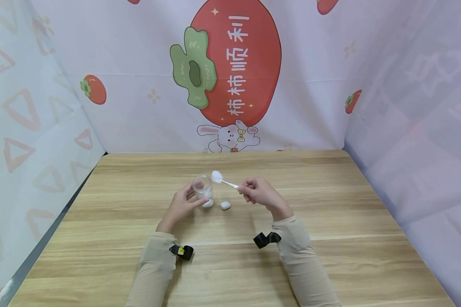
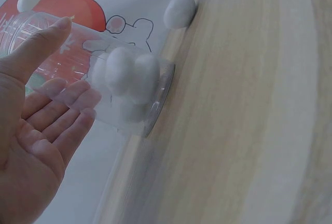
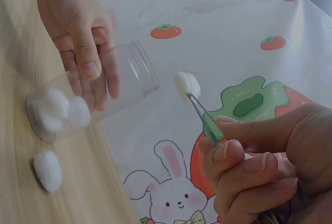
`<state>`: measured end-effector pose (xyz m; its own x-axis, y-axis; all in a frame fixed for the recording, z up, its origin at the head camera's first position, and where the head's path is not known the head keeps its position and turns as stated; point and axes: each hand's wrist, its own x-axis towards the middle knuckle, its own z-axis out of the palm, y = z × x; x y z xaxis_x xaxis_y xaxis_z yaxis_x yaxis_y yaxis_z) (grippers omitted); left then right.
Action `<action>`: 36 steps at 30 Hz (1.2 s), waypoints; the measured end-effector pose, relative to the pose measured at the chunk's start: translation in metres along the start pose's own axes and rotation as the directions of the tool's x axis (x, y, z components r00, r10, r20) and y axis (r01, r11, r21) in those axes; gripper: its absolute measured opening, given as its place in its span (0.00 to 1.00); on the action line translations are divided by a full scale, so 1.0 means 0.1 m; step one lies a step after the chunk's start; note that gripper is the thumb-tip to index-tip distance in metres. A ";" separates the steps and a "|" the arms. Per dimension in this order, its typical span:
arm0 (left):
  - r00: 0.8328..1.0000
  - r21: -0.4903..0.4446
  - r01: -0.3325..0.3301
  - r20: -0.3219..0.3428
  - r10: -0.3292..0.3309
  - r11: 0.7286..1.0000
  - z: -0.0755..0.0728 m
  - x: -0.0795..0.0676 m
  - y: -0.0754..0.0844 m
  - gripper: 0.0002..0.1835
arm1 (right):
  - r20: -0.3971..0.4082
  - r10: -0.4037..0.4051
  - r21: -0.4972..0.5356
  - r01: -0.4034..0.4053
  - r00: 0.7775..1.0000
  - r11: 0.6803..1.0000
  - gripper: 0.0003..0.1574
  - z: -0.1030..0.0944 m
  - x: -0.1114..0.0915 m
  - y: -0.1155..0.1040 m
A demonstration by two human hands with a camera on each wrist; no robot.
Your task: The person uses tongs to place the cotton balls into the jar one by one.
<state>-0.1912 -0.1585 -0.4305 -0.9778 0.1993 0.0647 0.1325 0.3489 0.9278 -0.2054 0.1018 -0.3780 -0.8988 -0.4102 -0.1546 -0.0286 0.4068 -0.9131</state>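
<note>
My left hand [image 1: 182, 206] holds a clear open-topped jar [image 2: 78, 63] upright on the table, thumb on one side and fingers round the other. Several white cotton balls [image 3: 53, 111] lie at the jar's bottom. Between thumb and fingers, my right hand [image 1: 259, 192] pinches a pair of tweezers [image 3: 206, 120]. The tweezers' tips grip one cotton ball [image 1: 217, 176], held in the air beside and just above the jar's mouth. Another cotton ball [image 1: 225, 205] lies on the table, right of the jar's base.
The wood-grain table [image 1: 230, 273] has a patterned cloth backdrop [image 1: 138, 51] behind it and hanging cloths at both sides. Black straps [image 1: 266, 239] with small devices sit on both sleeved wrists.
</note>
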 end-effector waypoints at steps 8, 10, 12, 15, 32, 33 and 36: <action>1.000 0.003 -0.015 0.009 0.015 1.000 -0.01 0.00 0.00 0.33 | 0.003 0.017 -0.005 -0.017 1.000 1.000 0.11 0.04 0.02 -0.04; 1.000 0.005 -0.013 0.010 0.013 1.000 -0.01 0.00 0.00 0.33 | 0.008 0.009 -0.006 -0.009 1.000 1.000 0.11 0.05 0.02 -0.04; 1.000 0.005 -0.010 0.013 0.010 1.000 0.00 0.00 0.00 0.33 | 0.016 0.003 -0.005 -0.003 1.000 1.000 0.11 0.06 0.03 -0.05; 1.000 0.003 -0.008 0.016 0.008 1.000 0.00 0.01 -0.02 0.33 | 0.024 0.003 -0.005 -0.003 1.000 1.000 0.12 0.09 0.05 -0.05; 1.000 0.006 0.003 0.004 -0.003 1.000 0.01 0.12 -0.37 0.38 | 0.031 0.011 -0.042 -0.010 0.999 0.999 0.11 0.23 0.17 -0.08; 1.000 0.011 0.001 0.007 -0.001 1.000 0.01 0.12 -0.37 0.38 | 0.032 0.011 -0.040 -0.010 0.999 0.999 0.11 0.24 0.18 -0.09; 1.000 0.005 0.013 0.006 -0.013 1.000 0.01 0.13 -0.38 0.38 | 0.035 0.018 -0.035 -0.017 0.999 0.999 0.12 0.25 0.18 -0.10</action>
<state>-0.2085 -0.1678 -0.4652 -0.9784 0.2003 0.0501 0.1204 0.3559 0.9267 -0.2106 0.0696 -0.3813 -0.8834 -0.4310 -0.1841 -0.0285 0.4416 -0.8968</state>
